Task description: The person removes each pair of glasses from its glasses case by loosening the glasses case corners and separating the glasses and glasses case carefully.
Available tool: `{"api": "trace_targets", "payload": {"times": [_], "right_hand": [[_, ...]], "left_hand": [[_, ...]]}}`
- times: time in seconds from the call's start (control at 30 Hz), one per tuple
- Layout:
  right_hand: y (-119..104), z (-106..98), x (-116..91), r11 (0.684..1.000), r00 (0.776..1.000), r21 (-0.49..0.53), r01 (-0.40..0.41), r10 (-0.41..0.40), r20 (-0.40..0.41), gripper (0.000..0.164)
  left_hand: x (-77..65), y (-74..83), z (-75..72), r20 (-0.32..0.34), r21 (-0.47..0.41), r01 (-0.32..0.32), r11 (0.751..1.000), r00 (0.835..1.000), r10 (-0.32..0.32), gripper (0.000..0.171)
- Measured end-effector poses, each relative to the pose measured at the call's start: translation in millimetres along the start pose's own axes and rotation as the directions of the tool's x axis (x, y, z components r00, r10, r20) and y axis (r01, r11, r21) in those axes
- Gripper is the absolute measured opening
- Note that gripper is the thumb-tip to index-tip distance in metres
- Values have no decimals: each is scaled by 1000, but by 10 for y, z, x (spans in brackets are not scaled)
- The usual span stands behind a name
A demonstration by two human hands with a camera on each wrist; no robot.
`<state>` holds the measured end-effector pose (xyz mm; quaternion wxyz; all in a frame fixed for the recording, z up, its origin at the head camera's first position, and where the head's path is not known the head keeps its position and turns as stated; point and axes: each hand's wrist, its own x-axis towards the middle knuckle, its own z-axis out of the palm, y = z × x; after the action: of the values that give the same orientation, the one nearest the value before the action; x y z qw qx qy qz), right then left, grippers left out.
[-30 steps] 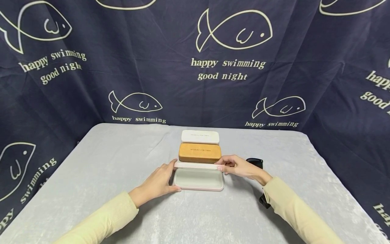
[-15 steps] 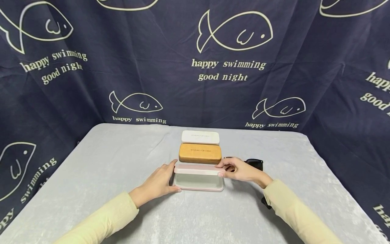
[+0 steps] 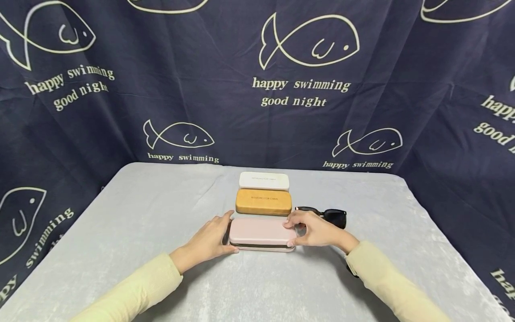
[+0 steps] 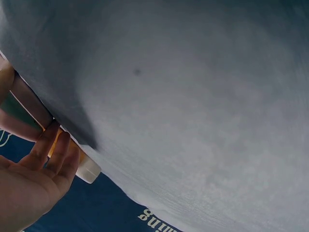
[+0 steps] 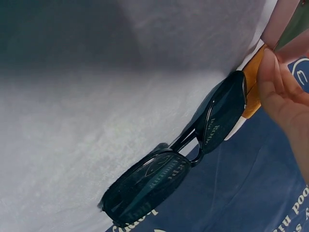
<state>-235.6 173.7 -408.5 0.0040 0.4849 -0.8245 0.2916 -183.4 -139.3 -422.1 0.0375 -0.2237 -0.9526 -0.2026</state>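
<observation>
A pink glasses case (image 3: 257, 230) lies on the table, its lid lowered almost onto the base, with a thin dark gap along the front. My left hand (image 3: 203, 243) holds the case's left end, thumb at the front corner and fingers toward the back. At the right end, my right hand (image 3: 311, 230) grips the lid between thumb and fingers. The left wrist view shows the left hand (image 4: 38, 179) beside the pink case (image 4: 31, 101), whose greenish inside shows through the gap. Likewise, the right hand (image 5: 285, 96) touches the case (image 5: 282, 21) in the right wrist view.
Directly behind stands an ochre glasses case (image 3: 263, 202), then a white one (image 3: 263, 180). Black sunglasses (image 3: 335, 218) lie to the right, partly hidden by the right hand and sleeve. A dark blue fish-print cloth (image 3: 241, 134) hangs behind the grey-covered table (image 3: 181, 192).
The pink case's lid has swung from upright down and forward over the base, with my right hand following it toward me. My left hand has stayed in place. More of the sunglasses shows now.
</observation>
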Motion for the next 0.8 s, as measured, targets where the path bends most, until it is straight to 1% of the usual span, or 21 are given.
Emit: {"api": "trace_targets", "payload": {"times": [0.17, 0.4, 0.63, 0.8], "right_hand": [[-60, 16, -7, 998, 1000, -50, -25, 24, -5, 40], [-121, 57, -9, 989, 995, -112, -97, 97, -8, 45], [-147, 87, -18, 980, 996, -179, -88, 84, -31, 43], [-182, 94, -34, 973, 992, -195, -128, 127, -20, 42]], "left_hand": [[-1, 3, -1, 2, 3, -3, 1000, 1000, 3, 98], [-8, 5, -15, -8, 5, -24, 1000, 1000, 24, 94], [-6, -11, -4, -18, 14, -57, 998, 998, 58, 90], [7, -19, 13, -25, 45, -76, 996, 997, 77, 89]]}}
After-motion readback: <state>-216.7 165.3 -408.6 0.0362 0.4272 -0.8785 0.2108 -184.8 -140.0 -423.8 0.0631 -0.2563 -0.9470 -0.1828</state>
